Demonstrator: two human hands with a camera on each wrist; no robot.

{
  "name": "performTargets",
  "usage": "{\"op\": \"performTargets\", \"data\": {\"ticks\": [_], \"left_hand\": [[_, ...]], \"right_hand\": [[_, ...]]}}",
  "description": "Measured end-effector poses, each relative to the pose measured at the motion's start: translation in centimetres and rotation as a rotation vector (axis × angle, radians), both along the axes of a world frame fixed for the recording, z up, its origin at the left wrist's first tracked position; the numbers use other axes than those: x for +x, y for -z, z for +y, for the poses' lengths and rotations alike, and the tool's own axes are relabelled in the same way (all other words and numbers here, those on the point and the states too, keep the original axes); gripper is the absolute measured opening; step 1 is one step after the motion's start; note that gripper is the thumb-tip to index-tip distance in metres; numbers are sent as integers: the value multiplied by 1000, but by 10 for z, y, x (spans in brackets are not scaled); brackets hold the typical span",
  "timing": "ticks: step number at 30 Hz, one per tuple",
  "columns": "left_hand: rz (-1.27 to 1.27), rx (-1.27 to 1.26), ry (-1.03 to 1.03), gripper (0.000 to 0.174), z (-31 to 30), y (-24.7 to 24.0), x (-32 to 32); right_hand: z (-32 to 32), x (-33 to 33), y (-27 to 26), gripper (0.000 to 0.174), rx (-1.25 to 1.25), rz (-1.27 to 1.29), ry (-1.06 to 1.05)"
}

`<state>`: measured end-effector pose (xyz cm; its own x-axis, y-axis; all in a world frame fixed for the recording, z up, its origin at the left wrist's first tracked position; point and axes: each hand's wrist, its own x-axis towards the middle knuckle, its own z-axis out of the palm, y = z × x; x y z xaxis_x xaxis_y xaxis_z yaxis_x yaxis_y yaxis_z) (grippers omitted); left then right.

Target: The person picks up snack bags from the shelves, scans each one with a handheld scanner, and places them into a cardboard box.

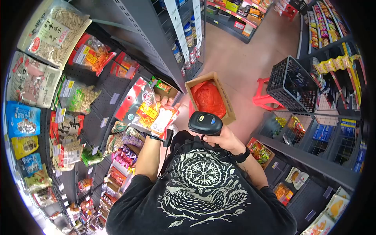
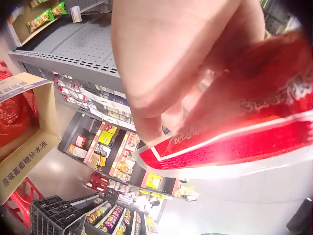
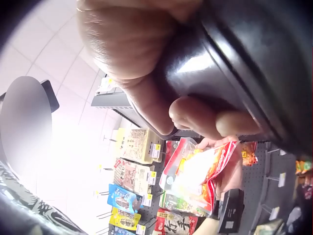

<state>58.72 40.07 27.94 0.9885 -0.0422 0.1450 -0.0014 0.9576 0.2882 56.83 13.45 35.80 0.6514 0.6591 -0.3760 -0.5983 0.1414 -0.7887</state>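
L hand [image 1: 166, 102] grips snack bag [image 1: 147, 109]; R hand [image 1: 223, 139] grips scanner [image 1: 205, 123].

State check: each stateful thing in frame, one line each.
left hand: grips the snack packet, raised.
snack packet: off the shelf, held up in front of the scanner.
right hand: wrapped round the barcode scanner.
barcode scanner: held, head pointing towards the packet.
cardboard box: open on top, on the floor.
red bag: lying inside the box.
black crate: upright, sitting on the red stool.
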Motion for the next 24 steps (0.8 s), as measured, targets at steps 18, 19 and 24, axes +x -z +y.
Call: {"op": "performTargets", "data": {"ticks": [18, 19, 24], "left_hand": [[721, 1191, -199, 23, -7, 119, 21], [689, 1405, -233, 24, -22, 129, 33], [758, 1953, -275, 24, -107, 156, 95]], "right_hand": [[-50, 9, 5, 21, 22, 99, 93], [-59, 4, 14, 19, 21, 141, 143], [-90, -29, 36, 14, -72, 284, 405]]}}
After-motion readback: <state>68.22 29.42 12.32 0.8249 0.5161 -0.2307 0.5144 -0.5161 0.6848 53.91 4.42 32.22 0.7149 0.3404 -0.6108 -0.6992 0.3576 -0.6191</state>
